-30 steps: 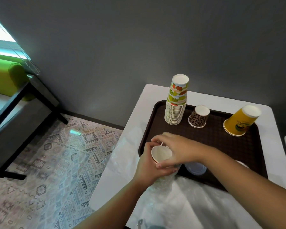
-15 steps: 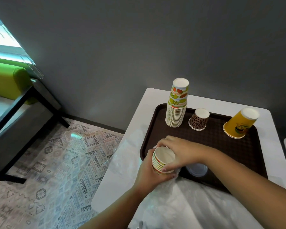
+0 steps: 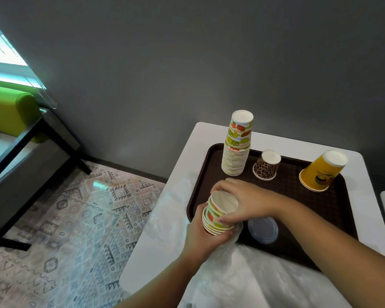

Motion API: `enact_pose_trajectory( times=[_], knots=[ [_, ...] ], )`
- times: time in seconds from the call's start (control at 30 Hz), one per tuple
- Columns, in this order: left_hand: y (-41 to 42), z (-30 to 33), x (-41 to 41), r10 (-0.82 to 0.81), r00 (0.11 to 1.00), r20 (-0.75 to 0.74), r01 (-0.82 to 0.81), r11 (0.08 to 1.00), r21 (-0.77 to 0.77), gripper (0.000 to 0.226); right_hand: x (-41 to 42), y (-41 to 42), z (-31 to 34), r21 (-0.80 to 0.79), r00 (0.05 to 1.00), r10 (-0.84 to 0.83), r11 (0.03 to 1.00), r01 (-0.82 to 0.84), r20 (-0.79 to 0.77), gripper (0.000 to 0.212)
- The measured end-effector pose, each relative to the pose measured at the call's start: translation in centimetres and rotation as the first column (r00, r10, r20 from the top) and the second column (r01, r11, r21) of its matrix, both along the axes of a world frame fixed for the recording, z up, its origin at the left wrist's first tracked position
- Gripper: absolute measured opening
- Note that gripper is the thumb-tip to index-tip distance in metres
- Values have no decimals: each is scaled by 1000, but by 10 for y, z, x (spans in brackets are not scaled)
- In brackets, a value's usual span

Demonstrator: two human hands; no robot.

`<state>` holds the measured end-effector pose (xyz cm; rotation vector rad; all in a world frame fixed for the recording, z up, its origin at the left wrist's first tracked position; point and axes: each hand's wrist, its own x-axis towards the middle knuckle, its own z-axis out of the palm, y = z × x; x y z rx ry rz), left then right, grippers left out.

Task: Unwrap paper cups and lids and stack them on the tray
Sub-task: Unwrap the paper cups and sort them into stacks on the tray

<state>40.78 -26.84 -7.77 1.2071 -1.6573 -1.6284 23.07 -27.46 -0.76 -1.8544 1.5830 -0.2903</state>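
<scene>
A short stack of fruit-print paper cups [image 3: 218, 216] sticks out of a clear plastic wrapper [image 3: 229, 270] at the near left edge of the brown tray [image 3: 298, 218]. My left hand [image 3: 199, 238] grips the wrapped lower part of the stack. My right hand [image 3: 242, 201] grips the stack's upper cups from above. A tall upside-down stack of the same cups [image 3: 237, 145] stands at the tray's far left. A clear lid [image 3: 262, 228] lies on the tray beside my hands.
An upside-down leopard-print cup [image 3: 266, 165] and a yellow cup [image 3: 322, 171] stand at the back of the tray. The white table [image 3: 187, 156] ends just left of the tray. Beyond it lie a patterned rug [image 3: 65, 218] and a dark bench with a green cushion [image 3: 11, 112].
The fruit-print cups have slid further out of the wrapper, so more rims and the printed sides now show. Both hands keep their hold.
</scene>
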Motion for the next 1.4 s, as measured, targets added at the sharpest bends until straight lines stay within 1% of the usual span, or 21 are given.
enact_pose_trajectory(
  times=[0.07, 0.1, 0.2, 0.3, 0.37, 0.43, 0.47, 0.5, 0.57, 0.63, 0.7, 0.77, 0.83, 0.93, 1.03, 1.13, 1.27, 1.33, 1.37, 1.4],
  knots=[
    [-2, 0, 2, 6, 1000, -15, -6, 1000, 18, 69, -13, -3, 10, 20, 998, -8, 1000, 7, 61, 57],
    [-2, 0, 2, 3, 1000, -21, -2, 1000, 24, 68, -20, -4, 15, 51, 999, 16, 999, -19, 50, 57],
    [-1, 2, 0, 13, 999, -33, -12, 999, 42, 74, -40, -7, 22, 150, 994, 89, 986, -80, -57, 60],
    [-2, 1, 0, 9, 999, -32, -7, 998, 62, 76, -40, -9, 14, 195, 978, 104, 978, -68, -180, 64],
    [-3, 1, 0, 2, 999, -33, 0, 998, 64, 72, -32, -9, 1, 194, 961, 114, 979, -65, -252, 70],
    [-3, 0, -1, 4, 1000, -26, -2, 998, 59, 68, -26, -9, -7, 117, 963, 102, 990, -75, -251, 70],
    [-3, 0, -1, 7, 1000, -19, -6, 998, 56, 68, -25, -12, -6, 56, 976, 70, 997, -60, -204, 68],
    [-4, -1, -1, 11, 1000, -10, -11, 999, 49, 68, -25, -15, -1, -13, 992, 18, 1000, -20, -123, 67],
    [-4, -4, -1, 22, 1000, 11, -22, 999, 39, 66, -27, -26, 17, -181, 989, -118, 974, 134, 94, 68],
    [-5, -6, -1, 30, 999, 27, -31, 998, 48, 65, -27, -40, 38, -333, 927, -235, 883, 330, 293, 69],
    [-6, -6, -1, 24, 999, 44, -26, 999, 47, 66, -32, -57, 52, -407, 846, -302, 772, 488, 440, 70],
    [-8, -5, -2, 18, 999, 47, -20, 999, 41, 66, -40, -74, 57, -428, 774, -363, 673, 603, 520, 73],
    [-8, -3, -3, 10, 998, 54, -12, 999, 36, 67, -48, -88, 59, -413, 715, -432, 604, 682, 549, 72],
    [-8, -2, -4, 8, 997, 70, -9, 1000, 20, 67, -55, -103, 53, -317, 619, -513, 559, 767, 595, 70],
    [-9, -2, -4, 6, 997, 74, -7, 1000, 9, 65, -59, -108, 41, -292, 571, -511, 526, 799, 642, 73],
    [-11, -3, -4, 6, 997, 82, -6, 1000, 6, 65, -61, -111, 33, -332, 593, -523, 510, 793, 613, 68],
    [-11, -3, -4, -7, 996, 94, 7, 1000, 1, 65, -60, -112, 24, -404, 705, -588, 578, 709, 396, 59],
    [-11, -2, -5, -4, 995, 99, 4, 1000, -7, 64, -61, -110, 24, -401, 732, -601, 613, 680, 322, 62],
    [-11, -2, -5, -1, 995, 99, 2, 1000, -11, 63, -60, -108, 25, -399, 738, -614, 625, 671, 279, 67],
    [-12, -2, -4, -1, 995, 102, 3, 1000, -15, 63, -59, -105, 28, -425, 746, -637, 631, 649, 193, 75]
  ],
)
